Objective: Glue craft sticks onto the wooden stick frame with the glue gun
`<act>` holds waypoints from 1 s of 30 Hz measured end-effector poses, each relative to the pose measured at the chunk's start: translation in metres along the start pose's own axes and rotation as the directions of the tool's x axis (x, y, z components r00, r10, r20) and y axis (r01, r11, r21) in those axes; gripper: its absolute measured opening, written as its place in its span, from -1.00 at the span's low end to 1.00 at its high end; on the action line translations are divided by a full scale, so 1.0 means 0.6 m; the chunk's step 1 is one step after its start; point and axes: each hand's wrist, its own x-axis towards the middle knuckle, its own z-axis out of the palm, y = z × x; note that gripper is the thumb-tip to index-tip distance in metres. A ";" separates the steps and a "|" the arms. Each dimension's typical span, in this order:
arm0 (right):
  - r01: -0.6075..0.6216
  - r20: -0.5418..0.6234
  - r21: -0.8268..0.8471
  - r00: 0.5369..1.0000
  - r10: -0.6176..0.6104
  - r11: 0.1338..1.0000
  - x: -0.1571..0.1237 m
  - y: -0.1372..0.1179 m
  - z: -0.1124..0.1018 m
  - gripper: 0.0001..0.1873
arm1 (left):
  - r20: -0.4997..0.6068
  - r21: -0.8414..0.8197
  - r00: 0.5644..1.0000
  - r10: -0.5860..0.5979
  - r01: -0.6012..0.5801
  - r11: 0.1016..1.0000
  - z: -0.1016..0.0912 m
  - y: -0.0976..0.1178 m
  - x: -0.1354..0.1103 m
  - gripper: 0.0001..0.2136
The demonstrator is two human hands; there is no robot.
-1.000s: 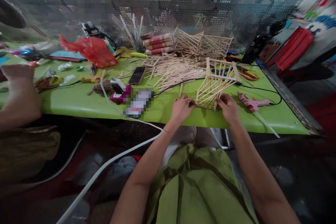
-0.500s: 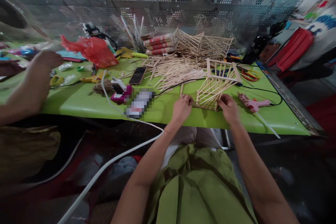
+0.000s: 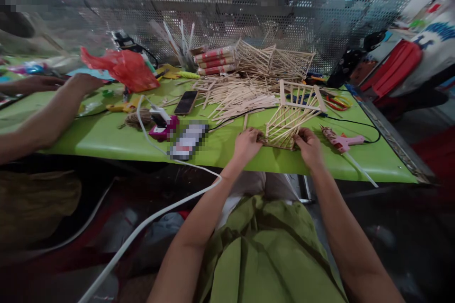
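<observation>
frame of sticks [image 3: 289, 116] | long axis runs away, tilted right | left hand [image 3: 247, 143], right hand [image 3: 308, 146] grip near end

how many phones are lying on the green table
2. A dark phone lies face up near the middle of the green table, left of the loose stick pile. A second phone, blurred out, lies nearer the front edge. Clutter may hide others.

One head-worn view — looking forward and down, close over the green table [image 3: 106, 137].
</observation>
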 end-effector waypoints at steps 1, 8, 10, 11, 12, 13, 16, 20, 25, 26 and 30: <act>0.001 -0.001 0.000 1.000 -0.001 1.000 0.000 0.000 0.000 -0.56 | -0.001 0.014 1.000 0.004 -0.004 1.000 0.002 0.002 0.001 -0.86; 0.002 -0.005 0.003 1.000 -0.002 1.000 0.001 0.004 0.002 -0.55 | -0.016 0.024 1.000 0.015 -0.015 1.000 0.012 0.003 0.008 -0.82; 0.000 -0.005 0.000 1.000 0.000 1.000 0.001 0.005 0.002 -0.56 | -0.026 0.012 1.000 0.017 -0.017 1.000 0.010 0.001 0.006 -0.82; -0.001 -0.003 -0.002 1.000 0.001 1.000 0.001 0.006 0.002 -0.56 | -0.033 0.004 0.999 0.016 -0.016 1.000 0.008 -0.001 0.005 -0.82; -0.001 -0.002 -0.004 1.000 0.001 1.000 0.001 0.006 0.002 -0.56 | -0.040 -0.005 0.999 0.012 -0.012 1.000 0.007 -0.002 0.003 -0.82; -0.001 -0.001 -0.006 1.000 0.001 1.000 0.001 0.006 0.002 -0.56 | -0.049 -0.015 0.999 0.008 -0.008 1.000 0.005 -0.004 0.002 -0.82; 0.005 0.000 -0.011 1.000 -0.005 1.000 0.002 0.006 0.002 -0.57 | -0.079 -0.047 0.997 -0.004 0.001 0.999 -0.001 -0.009 0.002 -0.83; 0.023 -0.021 -0.024 1.000 -0.023 0.999 0.001 0.006 -0.002 -0.62 | -0.123 -0.082 0.992 -0.021 0.011 0.997 -0.009 -0.017 0.004 -0.84; 0.037 -0.065 -0.056 0.997 -0.040 0.998 -0.002 0.009 -0.011 -0.70 | -0.157 -0.136 0.982 -0.100 0.079 0.988 -0.019 -0.033 0.004 -0.87; 0.037 -0.070 -0.059 0.997 -0.041 0.998 -0.002 0.009 -0.012 -0.71 | -0.160 -0.139 0.980 -0.115 0.093 0.986 -0.021 -0.036 0.002 -0.88; 0.044 -0.080 -0.068 0.996 -0.050 0.997 -0.005 0.010 -0.014 -0.72 | -0.152 -0.139 0.984 -0.095 0.074 0.988 -0.025 -0.043 -0.015 -0.89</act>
